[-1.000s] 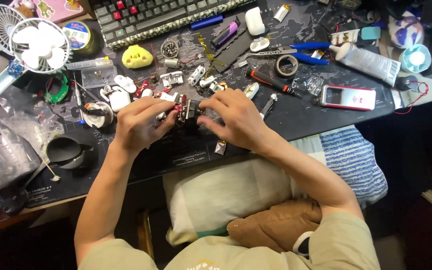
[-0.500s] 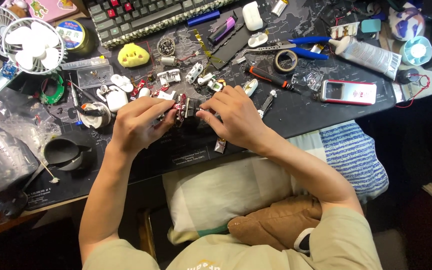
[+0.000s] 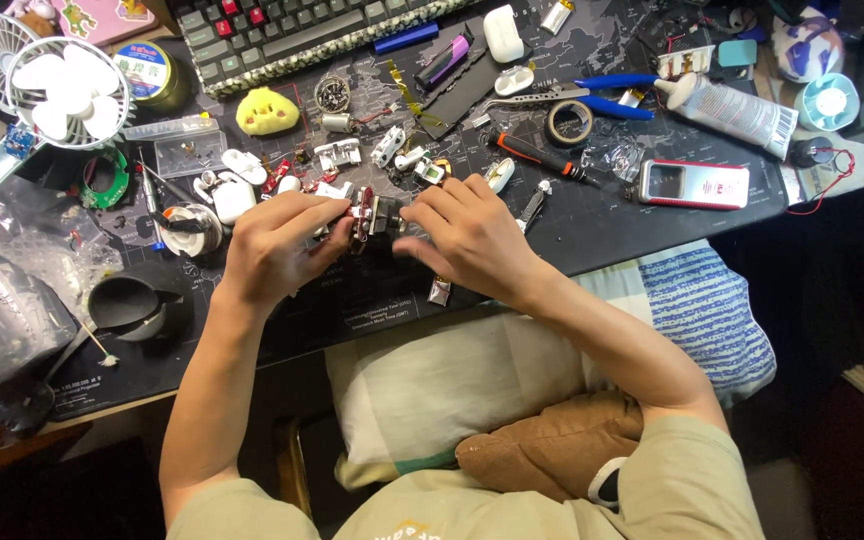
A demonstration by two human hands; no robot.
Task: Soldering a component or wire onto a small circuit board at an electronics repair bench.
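Observation:
Both of my hands meet over the middle of a dark desk mat (image 3: 592, 215). My left hand (image 3: 274, 245) and my right hand (image 3: 467, 235) pinch a small electronic part (image 3: 370, 213) with red and metal bits from either side, just above the mat. Small white and metal parts (image 3: 337, 153) lie scattered right behind my fingers. A small silver piece (image 3: 439, 291) lies under my right wrist.
A keyboard (image 3: 302, 35) runs along the far edge. A white hand fan (image 3: 62, 90) and a tape roll (image 3: 150, 70) stand far left, a black cup (image 3: 127, 303) near left. Blue-handled pliers (image 3: 607, 92), a screwdriver (image 3: 542, 157), a glue tube (image 3: 727, 108) and a red-and-white device (image 3: 692, 183) lie right.
My hands stay on the small part with only slight finger shifts. The view has drifted a little.

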